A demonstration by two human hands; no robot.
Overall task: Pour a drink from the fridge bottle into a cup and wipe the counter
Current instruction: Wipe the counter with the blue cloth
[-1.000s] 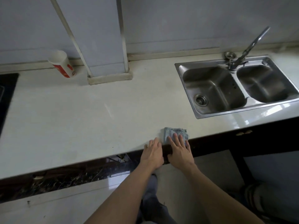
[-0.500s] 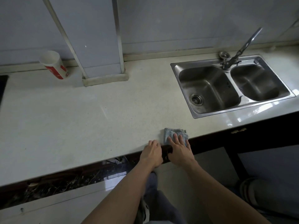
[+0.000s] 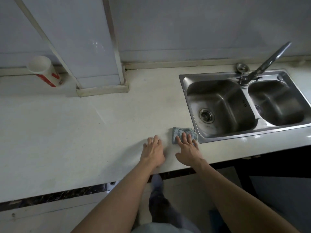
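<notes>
A folded blue-grey cloth (image 3: 180,132) lies flat on the pale counter (image 3: 84,135), right beside the sink's front left corner. My right hand (image 3: 187,149) presses on it with fingers spread across its near half. To the left of the cloth, my left hand (image 3: 153,151) rests palm-down on the bare counter, fingers apart, holding nothing. A white paper cup with red print (image 3: 44,71) stands at the back left against the wall. No bottle is in view.
A steel double sink (image 3: 190,78) with a swivel tap (image 3: 267,61) fills the right side. A grey wall column (image 3: 99,81) stands on the counter at the back, between cup and sink. Below the counter edge are a dark cabinet front and the floor.
Both hands have slid away from the counter's front edge, further onto the counter. The cloth has moved with my right hand toward the sink's corner. The view has moved closer.
</notes>
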